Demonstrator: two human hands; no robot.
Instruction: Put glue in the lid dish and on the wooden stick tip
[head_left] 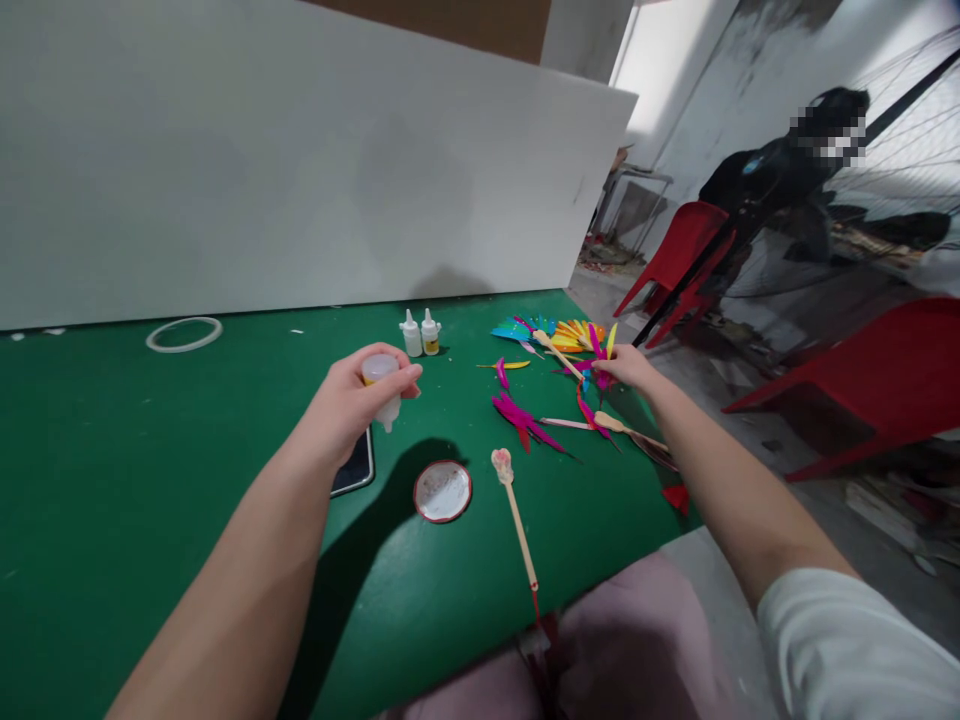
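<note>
My left hand (346,402) holds a small translucent glue bottle (381,385) tipped nozzle-down over the green table (112,440). My right hand (627,368) reaches to the right edge and pinches a pink feather (600,375) beside a fan of coloured feathers (559,333). More pink feathers (525,420) lie between my hands. A wooden stick (517,515) with a gluey tip lies near the front edge. A round red-rimmed lid (442,491) with white glue sits below my left hand.
Two small glue bottles (420,334) stand at the back near a white board (300,160). A white ring (184,334) lies far left. A phone (354,470) lies under my left wrist. Red chairs (870,385) and a seated person (787,190) are to the right.
</note>
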